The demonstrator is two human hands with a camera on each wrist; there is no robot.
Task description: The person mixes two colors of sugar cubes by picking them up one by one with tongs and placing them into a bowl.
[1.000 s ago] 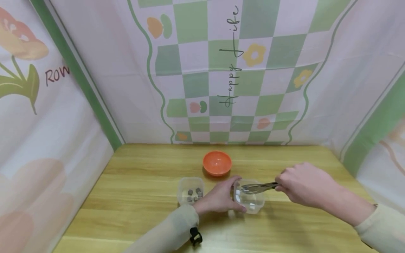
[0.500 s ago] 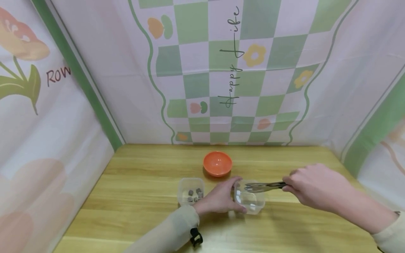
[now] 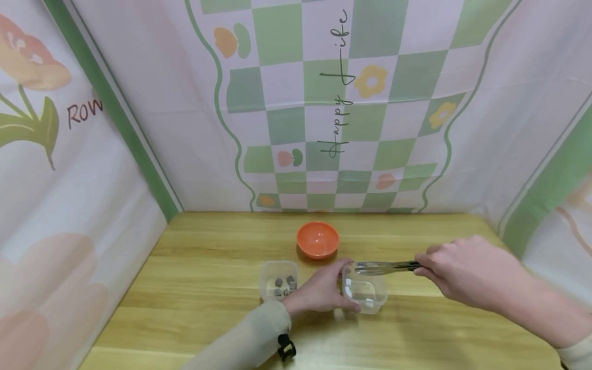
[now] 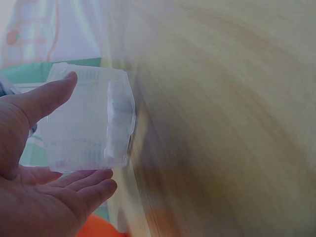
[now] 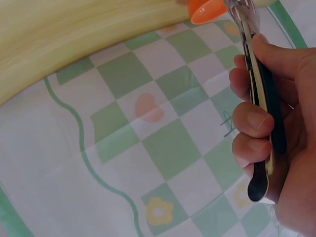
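A clear plastic tub [image 3: 379, 294] stands on the table with several small white cubes [image 3: 348, 289] inside. My left hand [image 3: 318, 291] holds its left side, thumb at the near side and fingers at the far one. In the left wrist view, the thumb and fingers lie along opposite walls of the tub [image 4: 81, 121]. My right hand [image 3: 467, 272] grips a pair of metal tongs [image 3: 390, 267] with dark handles. Their tips point left over the tub's far part; whether they pinch anything is too small to tell. In the right wrist view, fingers wrap the tongs' handles [image 5: 266, 94].
Behind the tub sits an orange bowl [image 3: 317, 239]. Left of my left hand is another clear tub [image 3: 279, 265] with several grey-brown cubes [image 3: 278, 282], partly hidden by that hand. Printed fabric walls [image 3: 342, 103] border the wooden table [image 3: 208, 267] at the back and sides.
My right hand has shifted right, and the tongs' tips have risen from inside the tub toward its far rim. The left hand and the tub have stayed in place.
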